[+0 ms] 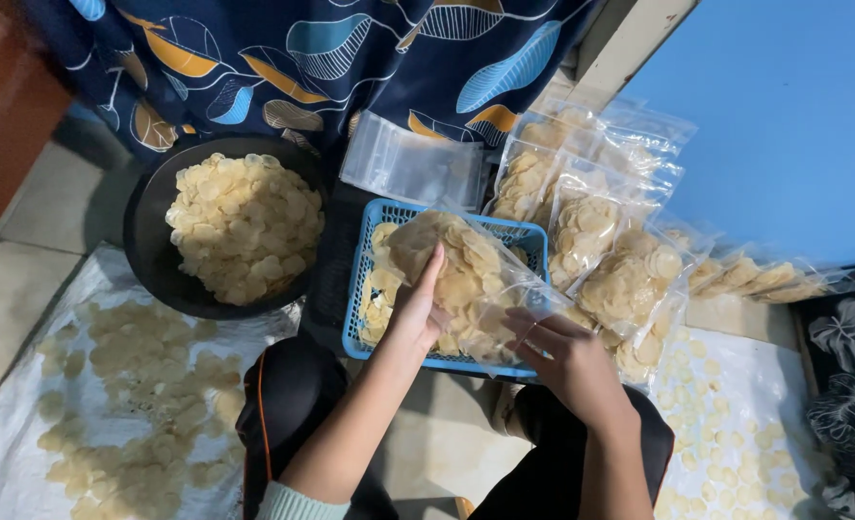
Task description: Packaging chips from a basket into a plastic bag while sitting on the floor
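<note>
The left hand presses flat against a clear bag of pale chips. The right hand pinches the bag's open edge over the blue basket.

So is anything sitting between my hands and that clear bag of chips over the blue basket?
Nothing visible does. The left hand already rests against the clear plastic bag of pale round chips, and the right hand pinches the bag's open end. The bag lies over the blue plastic basket.
</note>
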